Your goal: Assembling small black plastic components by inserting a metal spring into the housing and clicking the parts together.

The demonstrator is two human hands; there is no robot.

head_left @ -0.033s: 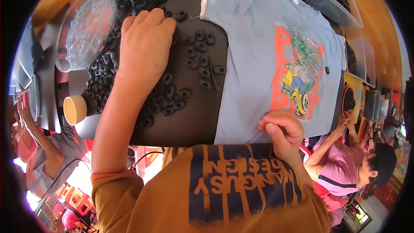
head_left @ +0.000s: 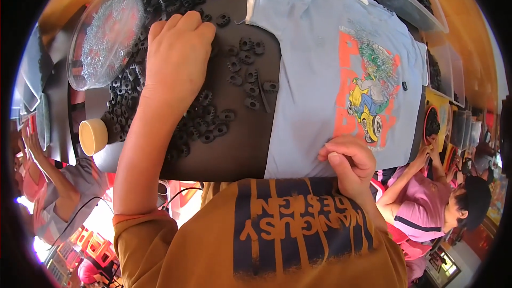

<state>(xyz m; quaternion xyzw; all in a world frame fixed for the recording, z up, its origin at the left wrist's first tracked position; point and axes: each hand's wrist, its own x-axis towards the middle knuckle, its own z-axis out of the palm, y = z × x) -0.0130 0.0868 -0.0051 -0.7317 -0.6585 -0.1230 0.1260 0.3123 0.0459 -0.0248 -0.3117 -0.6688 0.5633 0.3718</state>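
Note:
My left hand (head_left: 178,48) reaches over a heap of small black toothed plastic pieces (head_left: 205,122), like halves of hair claw clips. Its fingers are bent down and closed; the fingertips, and whatever they hold, are hidden behind the knuckles. Low over the hem of a light blue printed T-shirt (head_left: 306,90), my right hand (head_left: 351,161) is curled, thumb against the bent fingers. Anything pinched there is too small to make out. One small black piece (head_left: 405,86) lies on the shirt's print. Between heap and shirt, several loose pieces lie beside a thin black strip (head_left: 263,93).
A clear round dish (head_left: 73,58) of tiny silvery metal parts stands at the left, above a small yellow cup (head_left: 93,136). Clear plastic boxes (head_left: 437,16) with black pieces stand at the far right. A person in pink (head_left: 421,202) sits to the right; others sit left.

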